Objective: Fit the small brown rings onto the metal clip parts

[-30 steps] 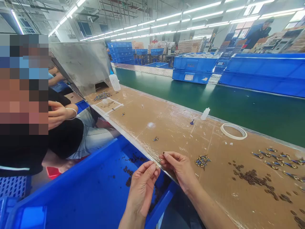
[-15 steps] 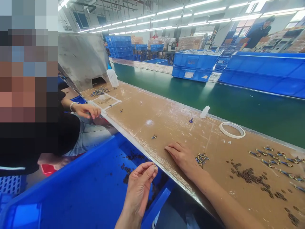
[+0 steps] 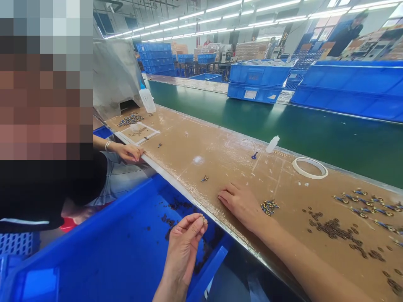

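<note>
My left hand hovers over the blue bin and pinches a small metal part between thumb and forefinger. My right hand lies flat, palm down, on the brown worktable, its fingers spread and nothing in it. Just to its right sits a small heap of blue and gold parts. A single small part lies on the table a little beyond my right hand's fingertips.
Dark ring-shaped parts and several blue parts lie scattered at the right. A tape roll and a small white bottle stand near the green conveyor. A co-worker's hand rests on the table edge at left. Blue crates lie beyond.
My right hand left the left hand and came down flat on the table. The co-worker's hand moved onto the table edge. My left hand kept its pinch.
</note>
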A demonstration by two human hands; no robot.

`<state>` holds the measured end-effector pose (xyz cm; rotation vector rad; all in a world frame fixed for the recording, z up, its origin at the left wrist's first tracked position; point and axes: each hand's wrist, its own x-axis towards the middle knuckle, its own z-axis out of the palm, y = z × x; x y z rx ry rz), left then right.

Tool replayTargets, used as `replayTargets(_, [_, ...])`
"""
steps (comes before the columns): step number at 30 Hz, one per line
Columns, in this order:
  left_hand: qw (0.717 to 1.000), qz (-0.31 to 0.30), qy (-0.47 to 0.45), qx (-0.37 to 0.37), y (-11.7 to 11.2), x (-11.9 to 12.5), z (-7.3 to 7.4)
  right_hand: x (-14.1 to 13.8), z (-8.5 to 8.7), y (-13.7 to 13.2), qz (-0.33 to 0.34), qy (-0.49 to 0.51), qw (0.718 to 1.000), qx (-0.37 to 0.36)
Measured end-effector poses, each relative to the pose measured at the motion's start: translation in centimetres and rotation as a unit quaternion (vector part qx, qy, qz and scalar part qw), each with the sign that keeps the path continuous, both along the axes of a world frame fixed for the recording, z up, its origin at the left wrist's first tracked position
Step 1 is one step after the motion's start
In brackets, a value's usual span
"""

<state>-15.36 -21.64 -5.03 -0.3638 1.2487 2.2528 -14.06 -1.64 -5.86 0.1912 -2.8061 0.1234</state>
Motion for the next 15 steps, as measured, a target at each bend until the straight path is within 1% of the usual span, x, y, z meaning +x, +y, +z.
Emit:
replayTargets(4, [1.0,0.003,0.003,0.0,0.0,0.1,-0.1,-0.1,1.2,-1.1,-0.017,-0.047,0.998,0.045])
replayTargets(7, [1.0,0.001,0.007,-0.001,0.1,0.2,0.0,-0.3,2.1,-1.9,-0.03,-0.083,0.994,0.062])
replayTargets(11, [1.0,0.0,0.011,-0.004,0.1,0.3,0.2,-1.0,3.2,-2.6,-0.042,-0.123,0.99,0.056])
replayTargets(15, [1.0,0.001,0.01,-0.006,0.1,0.4,0.2,-1.8,4.0,-3.1,-0.067,-0.147,0.986,0.026])
